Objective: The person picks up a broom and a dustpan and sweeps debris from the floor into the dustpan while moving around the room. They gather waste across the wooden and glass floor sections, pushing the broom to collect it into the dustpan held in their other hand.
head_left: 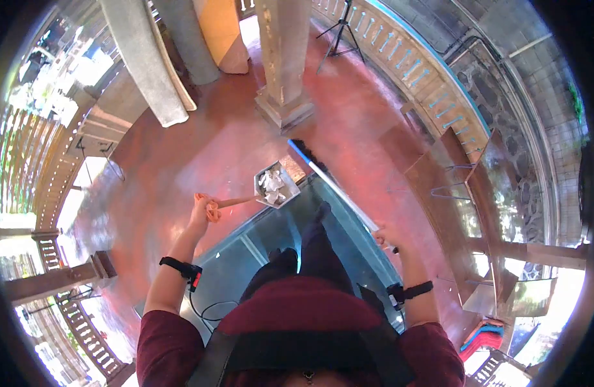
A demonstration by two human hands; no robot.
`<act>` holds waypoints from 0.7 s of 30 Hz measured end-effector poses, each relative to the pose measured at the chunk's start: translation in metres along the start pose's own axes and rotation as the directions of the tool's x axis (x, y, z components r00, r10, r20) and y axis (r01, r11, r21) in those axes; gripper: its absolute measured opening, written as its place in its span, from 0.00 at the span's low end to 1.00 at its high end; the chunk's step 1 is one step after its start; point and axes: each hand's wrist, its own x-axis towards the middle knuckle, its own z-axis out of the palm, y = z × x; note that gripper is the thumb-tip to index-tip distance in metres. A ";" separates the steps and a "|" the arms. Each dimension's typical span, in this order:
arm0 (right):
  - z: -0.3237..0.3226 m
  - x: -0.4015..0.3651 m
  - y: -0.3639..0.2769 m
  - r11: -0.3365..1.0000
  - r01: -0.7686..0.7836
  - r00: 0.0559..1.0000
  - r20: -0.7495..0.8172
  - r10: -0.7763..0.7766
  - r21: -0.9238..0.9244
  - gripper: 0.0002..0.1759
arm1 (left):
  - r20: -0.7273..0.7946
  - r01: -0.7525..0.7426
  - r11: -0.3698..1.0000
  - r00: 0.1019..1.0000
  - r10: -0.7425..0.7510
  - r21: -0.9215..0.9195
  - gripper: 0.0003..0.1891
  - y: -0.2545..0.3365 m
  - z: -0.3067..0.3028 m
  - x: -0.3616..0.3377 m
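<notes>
My left hand is closed round the end of a dustpan's long brownish handle. Some crumpled orange material, perhaps cloth or plastic, bunches at the same grip. The grey dustpan is low near the floor in front of my feet, with crumpled white scraps inside. In my right hand, fingers wrapped round it, is the white stick of a broom. It slants forward and left to a blue edge and dark bristles, just beyond the dustpan.
I stand on a dark glossy panel laid over the red floor. Ahead rises a square pillar, with a black tripod behind it. A grey slab-like piece stands ahead left. Brown tables are at right.
</notes>
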 end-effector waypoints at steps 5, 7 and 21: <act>0.021 -0.002 -0.025 0.962 0.193 0.980 -0.005 -0.198 -0.191 0.09 | -0.075 0.005 0.999 0.997 -0.008 -0.049 0.10 -0.024 -0.053 -0.043; 0.041 0.026 -0.022 0.937 0.179 0.979 -0.044 -0.201 -0.300 0.09 | -0.089 -0.007 0.997 0.996 -0.001 -0.079 0.09 -0.039 -0.073 -0.056; 0.156 0.084 0.024 0.408 -0.079 0.927 -0.218 -0.305 -0.909 0.12 | -0.190 -0.059 0.996 0.981 0.045 -0.064 0.09 -0.071 -0.126 -0.095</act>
